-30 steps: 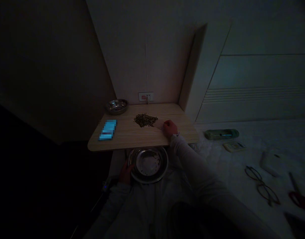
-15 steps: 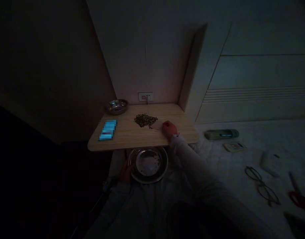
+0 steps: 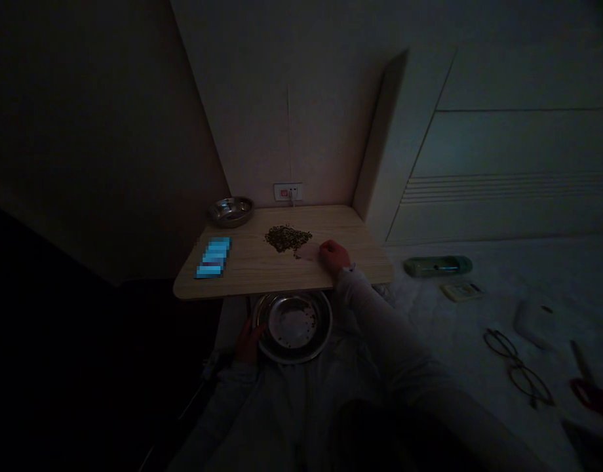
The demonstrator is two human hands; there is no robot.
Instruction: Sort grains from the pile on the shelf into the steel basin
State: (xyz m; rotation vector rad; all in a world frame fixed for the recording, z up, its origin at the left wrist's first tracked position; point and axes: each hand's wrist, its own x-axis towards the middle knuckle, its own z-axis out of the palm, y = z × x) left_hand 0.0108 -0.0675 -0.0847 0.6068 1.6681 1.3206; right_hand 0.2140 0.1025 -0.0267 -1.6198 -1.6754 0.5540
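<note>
Clock: directions are read from the heap of seeds, with 12 o'clock towards the wall
Left hand: the left hand [image 3: 247, 341] is seen at 7 o'clock, its thumb laid over the rim of the steel basin [image 3: 292, 357]; the rim appears pinched, the other fingers being partly hidden
Basin: it is held below the near table edge at 6 o'clock, with a thin scatter of seeds inside
White bedding: the eyeglasses [image 3: 516, 360] and red-handled scissors [image 3: 594, 396] are seen at 4 o'clock, the green bottle [image 3: 438, 265] at 3 o'clock
Right hand: the right hand [image 3: 335, 257] is placed at 4 o'clock, its fingers curled nearly closed on a thin pale card [image 3: 309, 251]
Card: its far edge is brought to the near right side of the heap, a few seeds lying beside it
Phone: the lit phone [image 3: 213, 257] is laid at 9 o'clock on the wooden tabletop [image 3: 262, 278]
Seeds: the small dark seeds [image 3: 286, 237] are heaped mid-table
Split: most seeds are seen on the table, few in the basin; how much has been done cannot be told
Bowl: the steel bowl [image 3: 231, 211] is set at 10 o'clock, its contents unclear
Wall: the socket [image 3: 288, 191] is mounted at 12 o'clock
</note>
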